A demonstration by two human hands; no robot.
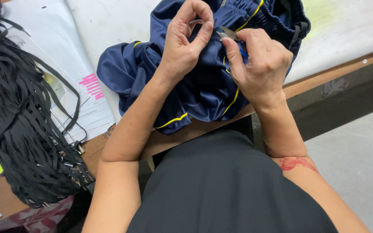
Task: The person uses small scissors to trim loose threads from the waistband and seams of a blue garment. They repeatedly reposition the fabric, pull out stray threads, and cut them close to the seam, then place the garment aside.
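A navy blue garment (pixel 195 86) with thin yellow piping lies bunched on the white table top (pixel 346 30), its elastic waistband toward the far edge. My left hand (pixel 184 41) pinches a fold of the navy fabric between thumb and fingers. Close beside it, my right hand (pixel 260 64) grips small thread snips (pixel 232 36) with a blue handle, their metal tip touching the fabric right by my left fingers.
A thick bundle of black cords with metal tips (pixel 18 116) hangs over the table's left side. White paper sheets with pink markings (pixel 89 86) lie beneath it. The wooden table edge (pixel 324 80) runs along the right, with grey floor (pixel 359 155) below.
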